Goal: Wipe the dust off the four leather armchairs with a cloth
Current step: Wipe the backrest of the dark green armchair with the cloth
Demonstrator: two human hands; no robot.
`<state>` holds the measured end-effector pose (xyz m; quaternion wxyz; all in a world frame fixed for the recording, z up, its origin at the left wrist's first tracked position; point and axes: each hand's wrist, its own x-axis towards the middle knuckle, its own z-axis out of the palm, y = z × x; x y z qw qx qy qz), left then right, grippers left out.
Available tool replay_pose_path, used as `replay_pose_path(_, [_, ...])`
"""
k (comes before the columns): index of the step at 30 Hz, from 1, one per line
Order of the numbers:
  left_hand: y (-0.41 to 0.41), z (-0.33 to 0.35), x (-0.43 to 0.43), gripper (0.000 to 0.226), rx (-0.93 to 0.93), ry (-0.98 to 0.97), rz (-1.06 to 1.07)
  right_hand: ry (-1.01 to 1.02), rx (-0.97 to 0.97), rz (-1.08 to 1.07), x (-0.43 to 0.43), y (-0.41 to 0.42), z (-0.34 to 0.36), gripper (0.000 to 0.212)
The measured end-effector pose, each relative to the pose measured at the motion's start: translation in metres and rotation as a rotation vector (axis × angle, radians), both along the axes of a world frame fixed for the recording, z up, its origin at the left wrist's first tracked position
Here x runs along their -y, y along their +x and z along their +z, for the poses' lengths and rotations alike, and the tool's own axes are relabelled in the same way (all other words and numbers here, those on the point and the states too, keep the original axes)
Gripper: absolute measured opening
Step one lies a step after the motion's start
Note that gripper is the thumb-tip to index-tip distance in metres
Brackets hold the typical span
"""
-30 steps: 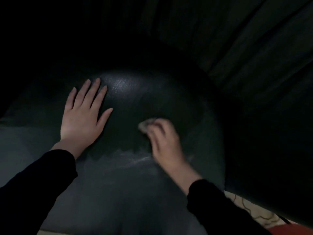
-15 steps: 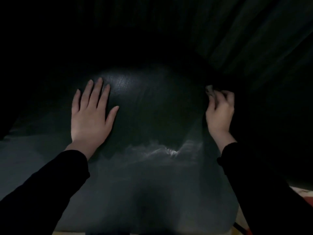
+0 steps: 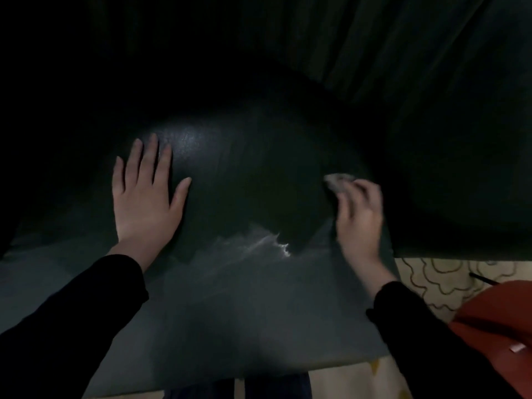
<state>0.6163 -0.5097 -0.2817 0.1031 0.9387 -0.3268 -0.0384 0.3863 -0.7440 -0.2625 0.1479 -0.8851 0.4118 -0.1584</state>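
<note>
Now hands apart: left hand (image 3: 146, 197) flat on armchair (image 3: 244, 180), right hand (image 3: 359, 220) tight around cloth (image 3: 336, 181)

Your dark green leather armchair (image 3: 259, 174) shows a fine pebbled grain and a soft sheen where the light catches it. Its nearer part looks matt and greyish under a dusty film. The small grey cloth (image 3: 338, 181) pinched in your right hand (image 3: 359, 223) looks soft, though blurred. Your black sleeves (image 3: 86, 312) are matt fabric. The cream patterned carpet (image 3: 431, 280) looks flat and dull.
</note>
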Motion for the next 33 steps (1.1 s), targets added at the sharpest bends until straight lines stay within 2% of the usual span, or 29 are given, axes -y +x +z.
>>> replay_pose_path(3, [0.001,-0.001,-0.001,0.065,-0.003,-0.016,-0.008,-0.004,-0.047,-0.168,0.027,-0.022,-0.009,0.025])
replay_pose_path(6, [0.001,-0.001,-0.001,0.064,-0.012,-0.039,-0.01,-0.031,-0.017,-0.185,-0.001,-0.012,-0.016,0.025])
replay_pose_path(9, [0.002,-0.001,-0.002,0.064,-0.022,-0.049,-0.017,-0.028,0.076,-0.062,-0.062,0.001,-0.015,0.025])
replay_pose_path(12, [0.003,0.002,-0.003,0.061,-0.042,-0.065,-0.043,0.023,0.069,0.108,-0.114,0.003,-0.012,0.025])
replay_pose_path(16, [0.0,0.01,-0.015,0.058,-0.081,-0.075,-0.097,0.092,0.081,0.209,-0.117,-0.005,0.001,0.025])
replay_pose_path(18, [-0.005,0.013,-0.031,0.059,-0.064,-0.074,-0.104,0.059,0.081,0.106,-0.096,-0.022,0.008,0.027])
replay_pose_path(22, [-0.022,0.012,-0.066,0.063,-0.058,-0.056,-0.078,-0.009,-0.028,-0.275,-0.043,-0.077,0.004,0.027])
replay_pose_path(25, [-0.033,0.006,-0.081,0.062,-0.031,-0.054,-0.075,0.002,-0.054,-0.386,-0.04,-0.083,-0.006,0.026])
replay_pose_path(28, [-0.038,0.001,-0.083,0.06,-0.006,-0.063,-0.067,-0.018,-0.007,-0.304,-0.077,-0.057,-0.009,0.025])
replay_pose_path(33, [-0.039,-0.002,-0.082,0.059,0.018,-0.073,-0.062,0.092,0.086,0.086,-0.14,-0.031,-0.009,0.026])
